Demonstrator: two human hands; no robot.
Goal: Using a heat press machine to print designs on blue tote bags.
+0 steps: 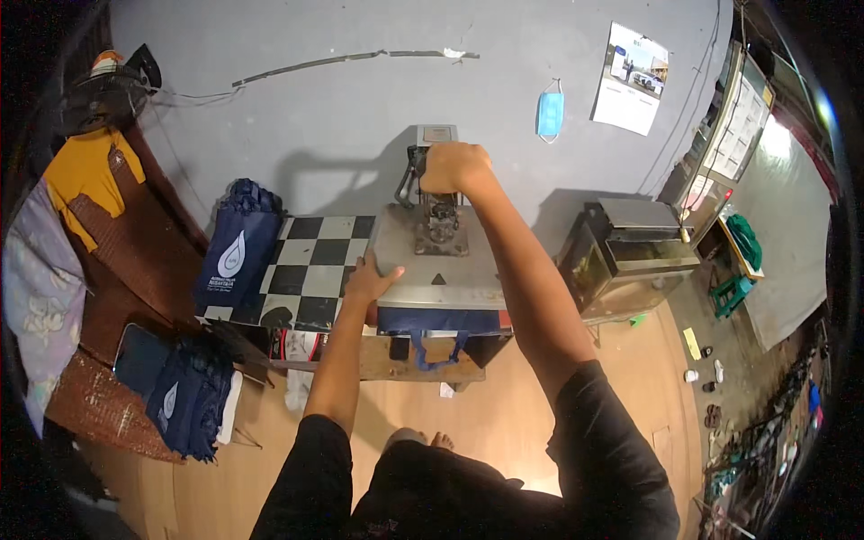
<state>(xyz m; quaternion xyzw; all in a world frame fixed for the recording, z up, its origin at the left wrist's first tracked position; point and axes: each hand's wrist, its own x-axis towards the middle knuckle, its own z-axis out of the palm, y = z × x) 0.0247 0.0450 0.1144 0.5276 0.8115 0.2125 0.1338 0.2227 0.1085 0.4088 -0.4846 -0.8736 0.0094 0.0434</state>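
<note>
A flat grey press plate lies in front of me at the wall, with a dark, worn upright mechanism rising from its middle. My right hand is a closed fist over the top of this mechanism, gripping what appears to be the press handle, which the fist hides. At the plate's left edge rests my left hand, fingers spread and thumb apart. A navy bag sticks out from under the plate's front edge, its blue handle loop hanging down. The rest of that bag is hidden.
A black-and-white checkered tabletop adjoins the press, with a bundle of navy bags on it. More navy bags are piled at lower left. To the right stands a glass tank. A low wooden bench is below the press.
</note>
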